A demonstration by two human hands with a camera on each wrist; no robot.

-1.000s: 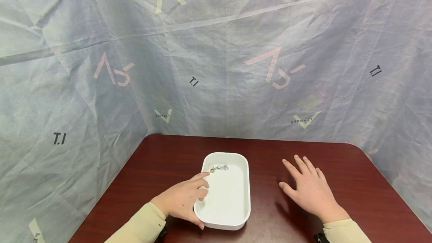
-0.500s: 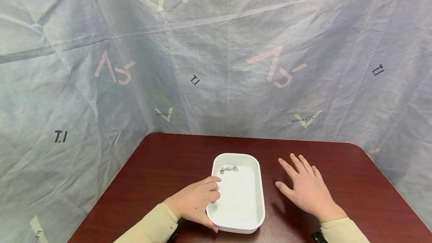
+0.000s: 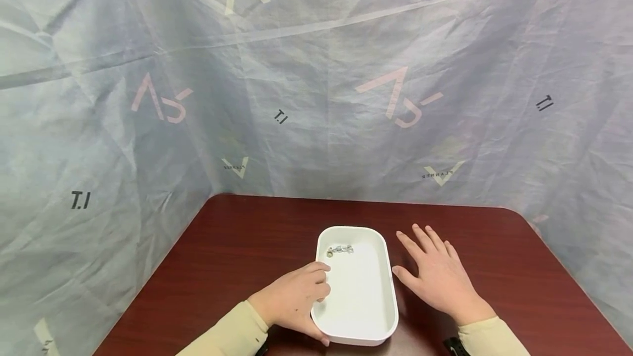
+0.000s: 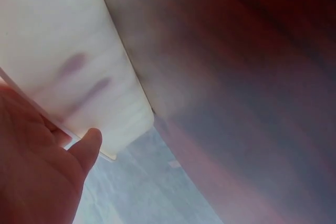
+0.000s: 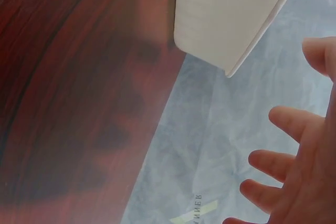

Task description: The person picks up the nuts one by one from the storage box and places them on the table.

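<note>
A white rectangular tray point(image 3: 358, 312) with rounded corners stands on the dark red table. My left hand point(image 3: 294, 298) holds its left side, fingers bent over the rim and thumb against the outside near the front corner. In the left wrist view, that hand point(image 4: 37, 161) is at the rim of the tray point(image 4: 113, 114). Small metal pieces point(image 3: 340, 249), one of them brass-coloured and nut-like, lie inside near the far left corner. Right of the tray, my right hand point(image 3: 440, 276) hovers with spread fingers, holding nothing. The right wrist view shows it point(image 5: 304, 150) apart from the tray wall point(image 5: 226, 19).
The dark red tabletop point(image 3: 257, 235) extends to both sides of the tray. A grey printed cloth point(image 3: 321, 125) hangs behind the table and along its sides.
The tray has slid to the right with my left hand on it, the metal pieces inside moving along. My right hand has shifted a little to the left, closer to the tray.
</note>
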